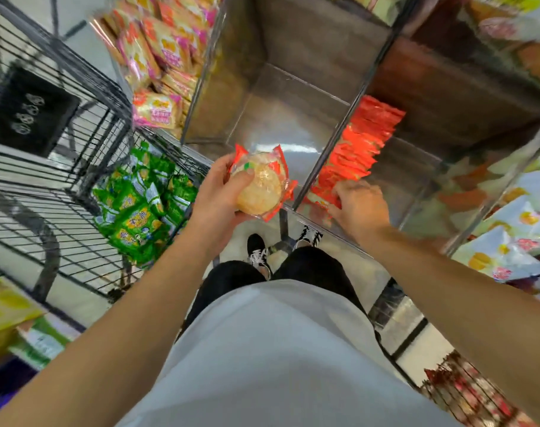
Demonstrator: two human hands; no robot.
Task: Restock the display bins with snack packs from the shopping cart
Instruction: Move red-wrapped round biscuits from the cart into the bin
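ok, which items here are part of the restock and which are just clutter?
Job: left hand, round cracker pack, right hand, red packs, clear bin, cart, green packs.
Bystanders: pink packs, black tray.

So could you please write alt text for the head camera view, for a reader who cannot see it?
Seen from above, a person's left hand grips a round rice cracker pack over an empty clear display bin, while the right hand rests on red snack packs in the neighbouring bin. A wire shopping cart holding green snack packs stands to the left.
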